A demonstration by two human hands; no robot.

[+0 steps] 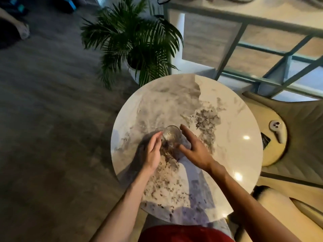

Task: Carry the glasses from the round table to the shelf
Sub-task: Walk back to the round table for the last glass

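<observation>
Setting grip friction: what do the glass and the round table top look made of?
The glass looks like clear, smooth glass: the table's pattern shows through its wall. Clear plastic cannot be ruled out. The round table looks like marble or a marble-look slab, polished glossy: grey veining, sharp lamp reflections. Whether it is real stone or a print I cannot tell.

Wht/grey marbled table (227, 119), grn plant (132, 39).

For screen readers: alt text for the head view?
A left hand and right hand, both open, flank a clear glass on a round marble table, neither curled round it. A potted palm and a shelf unit stand beyond.
</observation>
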